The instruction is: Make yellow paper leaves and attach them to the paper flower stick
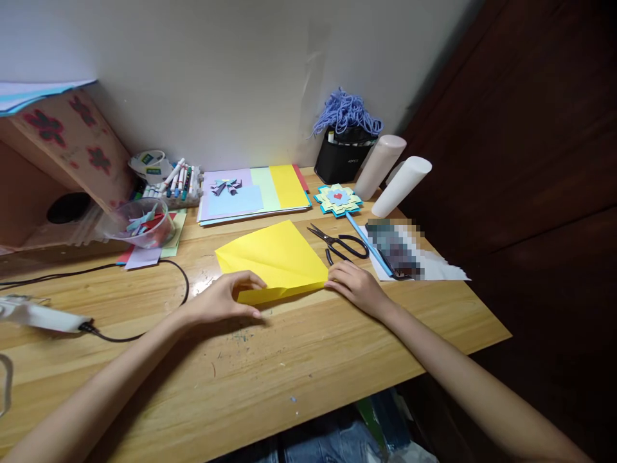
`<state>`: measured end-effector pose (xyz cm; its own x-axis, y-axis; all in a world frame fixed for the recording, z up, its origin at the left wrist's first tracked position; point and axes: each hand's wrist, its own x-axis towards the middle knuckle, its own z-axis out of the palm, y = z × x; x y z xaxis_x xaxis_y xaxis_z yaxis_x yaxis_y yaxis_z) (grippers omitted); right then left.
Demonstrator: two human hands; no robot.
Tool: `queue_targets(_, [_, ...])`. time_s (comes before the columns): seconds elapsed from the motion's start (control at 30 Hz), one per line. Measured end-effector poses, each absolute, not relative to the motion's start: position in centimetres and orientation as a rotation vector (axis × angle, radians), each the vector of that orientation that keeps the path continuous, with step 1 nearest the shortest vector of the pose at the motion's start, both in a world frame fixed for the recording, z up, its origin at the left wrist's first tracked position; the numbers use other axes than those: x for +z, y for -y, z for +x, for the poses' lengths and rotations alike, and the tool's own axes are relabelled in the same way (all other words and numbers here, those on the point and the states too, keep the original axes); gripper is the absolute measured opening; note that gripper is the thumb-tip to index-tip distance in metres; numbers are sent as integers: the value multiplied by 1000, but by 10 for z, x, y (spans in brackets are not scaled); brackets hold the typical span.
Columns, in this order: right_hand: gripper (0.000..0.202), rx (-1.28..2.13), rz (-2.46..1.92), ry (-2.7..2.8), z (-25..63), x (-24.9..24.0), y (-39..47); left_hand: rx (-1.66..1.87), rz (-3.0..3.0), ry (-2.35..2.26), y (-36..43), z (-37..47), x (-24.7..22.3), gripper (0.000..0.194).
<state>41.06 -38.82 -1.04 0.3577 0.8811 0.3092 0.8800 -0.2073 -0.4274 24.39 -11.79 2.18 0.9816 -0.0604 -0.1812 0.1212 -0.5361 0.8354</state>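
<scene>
A yellow sheet of paper [277,254] with crease lines lies on the wooden table, its near edge bent up along a fold. At the sheet's near left side is my left hand [231,296], thumb and fingers apart, fingertips by the folded edge. My right hand [354,286] has its fingers together and closed on the sheet's right corner. Black-handled scissors [342,244] lie just beyond my right hand, blades pointing to the upper left.
Stacked coloured paper [255,193] lies at the back. A paper flower [338,199] on a blue stick, two white rolls [402,186] and a black pen holder [342,161] stand or lie right. Left are a clear bowl [144,225], markers [178,180] and a cable [186,276].
</scene>
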Motion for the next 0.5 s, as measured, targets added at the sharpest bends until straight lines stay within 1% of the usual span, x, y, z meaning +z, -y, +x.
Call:
queue_targets(0.07, [15,-24,-2059,1624,418,-11,389,-182,2218,28,124,232,22,19])
queue_targets(0.1, [15,-40,-2045,1660,420,-10,388,-147,2273,49,126,226,22,15])
queue_targets(0.17, [15,-60,-2015,1719,422,-10,385,-89,2395,29,131,216,23,17])
queue_targets(0.27, [17,-50,-1994,1741,420,-8,378,-68,2534,-129,137,206,25,19])
queue_targets(0.37, [17,24,-2026,1622,415,-6,371,-17,2527,-316,143,204,26,23])
queue_targets(0.5, [13,146,-2049,1406,409,-5,366,72,2494,-553,147,214,23,35])
